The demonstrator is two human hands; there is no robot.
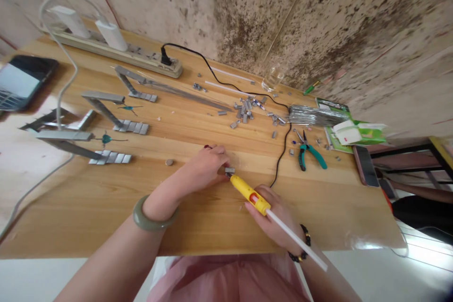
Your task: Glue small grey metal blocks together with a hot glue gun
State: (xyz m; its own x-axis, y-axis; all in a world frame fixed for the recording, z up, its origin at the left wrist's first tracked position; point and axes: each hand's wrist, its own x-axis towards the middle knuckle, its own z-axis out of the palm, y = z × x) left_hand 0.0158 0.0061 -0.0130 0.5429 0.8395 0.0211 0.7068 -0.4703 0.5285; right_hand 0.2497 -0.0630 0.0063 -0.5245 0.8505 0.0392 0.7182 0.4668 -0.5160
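Here, in the head view, the right hand (283,212) is wrapped around the yellow glue gun (244,188); its long axis slants forward-left to the small grey block (230,170). The block lies at the nearer left hand (201,167); whether those fingers clamp it cannot be told.

- Yellow glue gun (243,187): slim, red around its side opening, slanting diagonally, nozzle pointing forward and left.
- White glue stick (296,237): straight, seated in the gun's rear, a long length protruding.
- Small grey block (230,170): right at the nozzle; contact unclear.
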